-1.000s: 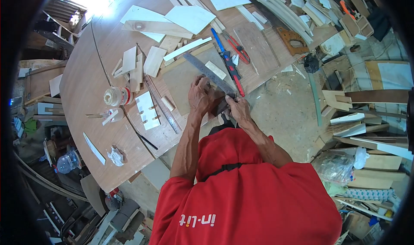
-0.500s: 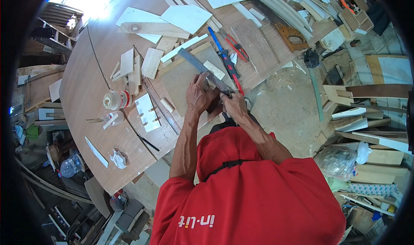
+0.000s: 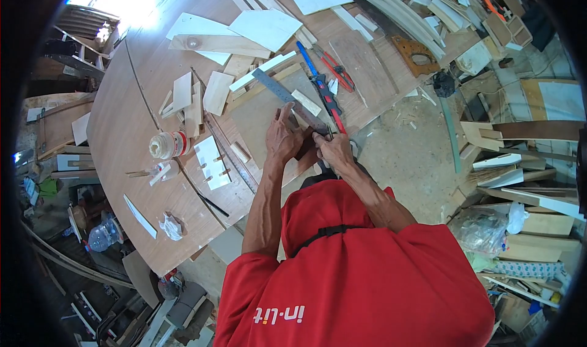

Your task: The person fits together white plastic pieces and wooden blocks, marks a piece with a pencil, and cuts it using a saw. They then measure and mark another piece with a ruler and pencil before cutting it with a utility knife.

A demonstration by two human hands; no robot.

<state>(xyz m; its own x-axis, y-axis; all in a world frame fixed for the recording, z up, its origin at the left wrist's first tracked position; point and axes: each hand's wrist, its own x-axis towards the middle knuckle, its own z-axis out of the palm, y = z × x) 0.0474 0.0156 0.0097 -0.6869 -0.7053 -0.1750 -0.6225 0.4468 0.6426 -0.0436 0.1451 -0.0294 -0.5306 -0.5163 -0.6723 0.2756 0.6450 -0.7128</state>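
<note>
A steel ruler [image 3: 281,90] lies slantwise over a flat wooden board [image 3: 251,124] near the bench's front edge. My left hand [image 3: 283,136] grips the ruler's near part, its fingers closed at the edge. Close by, my right hand [image 3: 334,150] is pinched at the ruler's near end; a thin dark tip shows by its fingers, too small to name. A dark brown piece [image 3: 307,144] sits between both hands, partly hidden by them. A small pale wood strip [image 3: 307,102] rests beside the ruler.
Right of the ruler lie a blue-and-red tool [image 3: 323,84] and red-handled pliers [image 3: 339,72]. A handsaw [image 3: 417,55] lies further right. At left stand an open glue jar [image 3: 164,145] and a white piece with dowels [image 3: 212,162]. Wood offcuts [image 3: 266,28] cover the far bench.
The whole view has shifted very slightly. Both hands hold nearly the same position at the ruler, with no clear change in grip.
</note>
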